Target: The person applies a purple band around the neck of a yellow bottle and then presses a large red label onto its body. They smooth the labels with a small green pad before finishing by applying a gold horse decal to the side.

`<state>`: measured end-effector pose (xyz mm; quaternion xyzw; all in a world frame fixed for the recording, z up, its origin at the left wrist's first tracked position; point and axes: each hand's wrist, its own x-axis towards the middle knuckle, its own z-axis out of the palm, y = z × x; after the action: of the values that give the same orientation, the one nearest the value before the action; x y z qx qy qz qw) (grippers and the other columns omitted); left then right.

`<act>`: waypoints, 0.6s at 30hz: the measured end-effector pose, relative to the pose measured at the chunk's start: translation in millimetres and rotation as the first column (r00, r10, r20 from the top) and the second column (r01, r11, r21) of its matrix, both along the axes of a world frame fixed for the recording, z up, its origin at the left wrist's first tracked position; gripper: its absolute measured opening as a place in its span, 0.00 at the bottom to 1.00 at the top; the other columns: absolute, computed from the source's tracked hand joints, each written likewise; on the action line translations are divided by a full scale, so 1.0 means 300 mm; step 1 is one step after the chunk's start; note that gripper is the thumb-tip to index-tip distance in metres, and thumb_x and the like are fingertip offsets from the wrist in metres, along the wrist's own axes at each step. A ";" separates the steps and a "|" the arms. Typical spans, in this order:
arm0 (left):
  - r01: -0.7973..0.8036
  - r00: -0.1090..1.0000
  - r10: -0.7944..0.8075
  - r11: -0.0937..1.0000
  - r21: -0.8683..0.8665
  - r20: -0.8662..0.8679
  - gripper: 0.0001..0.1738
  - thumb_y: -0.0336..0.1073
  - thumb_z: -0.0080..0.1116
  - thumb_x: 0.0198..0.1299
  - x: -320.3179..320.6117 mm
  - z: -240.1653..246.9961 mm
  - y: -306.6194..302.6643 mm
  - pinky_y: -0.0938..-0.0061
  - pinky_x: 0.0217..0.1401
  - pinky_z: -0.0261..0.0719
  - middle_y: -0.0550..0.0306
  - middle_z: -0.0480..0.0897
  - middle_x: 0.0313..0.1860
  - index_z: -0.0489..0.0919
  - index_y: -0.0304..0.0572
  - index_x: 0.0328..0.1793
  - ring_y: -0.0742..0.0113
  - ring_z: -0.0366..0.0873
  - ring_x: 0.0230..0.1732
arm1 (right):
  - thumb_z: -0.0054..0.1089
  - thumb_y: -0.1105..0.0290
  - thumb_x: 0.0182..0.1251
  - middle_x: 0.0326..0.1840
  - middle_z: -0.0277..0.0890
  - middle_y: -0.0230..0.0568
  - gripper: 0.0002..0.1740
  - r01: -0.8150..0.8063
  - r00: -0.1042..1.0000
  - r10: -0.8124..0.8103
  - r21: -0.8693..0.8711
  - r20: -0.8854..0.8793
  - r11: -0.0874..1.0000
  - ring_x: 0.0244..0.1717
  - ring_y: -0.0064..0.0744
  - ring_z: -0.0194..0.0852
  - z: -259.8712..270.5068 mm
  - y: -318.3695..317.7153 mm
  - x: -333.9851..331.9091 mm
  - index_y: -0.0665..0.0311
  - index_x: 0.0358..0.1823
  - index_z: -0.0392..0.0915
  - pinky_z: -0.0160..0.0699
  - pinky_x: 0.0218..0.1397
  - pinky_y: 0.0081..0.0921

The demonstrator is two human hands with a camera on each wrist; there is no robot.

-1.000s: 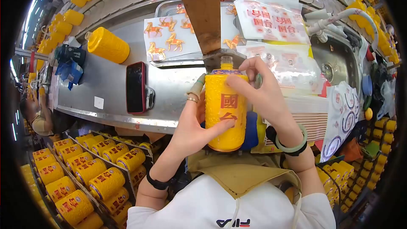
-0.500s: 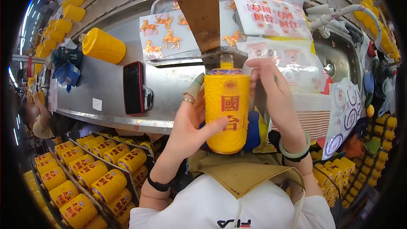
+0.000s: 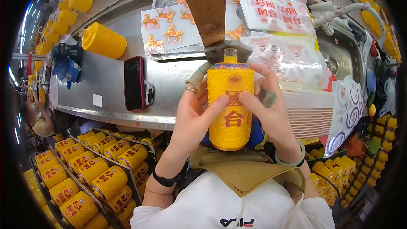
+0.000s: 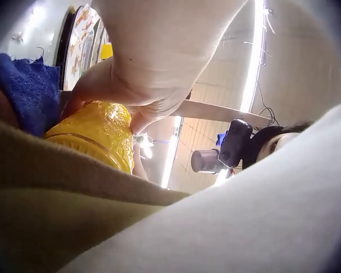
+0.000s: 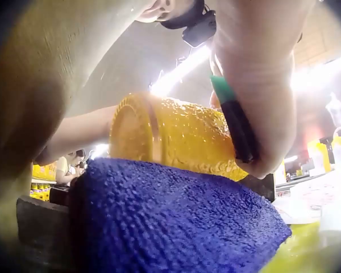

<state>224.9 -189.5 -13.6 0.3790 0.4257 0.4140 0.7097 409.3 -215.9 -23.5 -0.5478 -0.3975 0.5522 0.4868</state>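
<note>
A yellow bottle (image 3: 229, 131) with red characters and a glass neck lies on a blue cloth (image 5: 176, 216), its neck toward the metal bracket. The left hand (image 3: 193, 110) grips its left side, thumb on the front, finger covers on a fingertip. On the other side, the right hand (image 3: 273, 110) holds the bottle, its thumb on the upper character. In the right wrist view a green-and-black tool (image 5: 236, 119) lies along the right hand (image 5: 258, 85). The left wrist view shows the left hand (image 4: 153, 57) over the yellow bottle (image 4: 102, 133).
A wooden beam (image 3: 202, 8) stands beyond the bottle. Horse stickers (image 3: 173, 34) lie behind left, printed sheets (image 3: 275, 10) behind right. A phone (image 3: 134, 82) and another yellow bottle (image 3: 104, 40) lie left. Racks of bottles (image 3: 91, 169) stand front left; a sink (image 3: 339, 59) is right.
The right hand has moved off the bottle's upper front and back onto its right side, thumb now on the characters. The left thumb has shifted up the front. The characters have turned slightly rightward.
</note>
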 end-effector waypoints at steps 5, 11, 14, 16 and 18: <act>0.020 1.000 -0.019 1.000 0.014 -0.025 0.42 0.25 0.62 0.70 -0.002 0.001 -0.001 0.59 0.82 0.63 0.45 0.68 0.81 0.56 0.37 0.87 0.57 0.67 0.80 | 0.73 0.67 0.69 0.36 0.63 0.23 0.35 0.012 1.000 -0.012 -0.003 -0.007 1.000 0.39 0.16 0.60 -0.001 0.000 -0.003 0.63 0.74 0.67 0.62 0.45 0.17; -0.010 1.000 0.010 1.000 0.021 -0.011 0.40 0.30 0.67 0.71 0.000 -0.003 -0.004 0.61 0.80 0.68 0.45 0.71 0.77 0.59 0.33 0.84 0.59 0.70 0.76 | 0.74 0.67 0.68 0.36 0.63 0.23 0.35 0.002 1.000 -0.002 0.006 0.007 1.000 0.39 0.16 0.60 -0.008 0.000 0.000 0.63 0.73 0.67 0.63 0.45 0.17; -0.014 1.000 0.014 1.000 0.027 -0.011 0.40 0.30 0.66 0.71 0.003 0.000 -0.003 0.61 0.80 0.69 0.45 0.71 0.77 0.59 0.34 0.84 0.59 0.70 0.76 | 0.74 0.67 0.68 0.36 0.64 0.23 0.35 0.009 1.000 -0.009 0.001 -0.011 1.000 0.39 0.16 0.60 -0.006 0.001 -0.001 0.62 0.73 0.67 0.63 0.45 0.17; -0.017 1.000 0.017 1.000 0.016 -0.010 0.40 0.30 0.66 0.71 0.004 0.003 -0.004 0.62 0.79 0.69 0.45 0.71 0.77 0.59 0.34 0.84 0.59 0.70 0.76 | 0.72 0.68 0.70 0.36 0.63 0.23 0.34 -0.002 1.000 0.002 0.008 0.009 1.000 0.39 0.15 0.61 -0.005 -0.001 0.000 0.62 0.74 0.67 0.64 0.46 0.16; -0.021 1.000 0.021 1.000 0.004 -0.009 0.40 0.29 0.66 0.71 0.003 0.002 -0.006 0.62 0.79 0.69 0.45 0.71 0.77 0.59 0.34 0.84 0.59 0.71 0.76 | 0.70 0.69 0.71 0.36 0.63 0.23 0.33 -0.006 0.999 0.005 -0.027 -0.051 1.000 0.40 0.15 0.61 0.022 0.000 0.004 0.62 0.74 0.67 0.64 0.47 0.16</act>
<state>225.8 -191.4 -13.0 0.3780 0.4320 0.4205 0.7026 410.5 -215.9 -17.0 -0.5388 -0.3788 0.5728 0.4879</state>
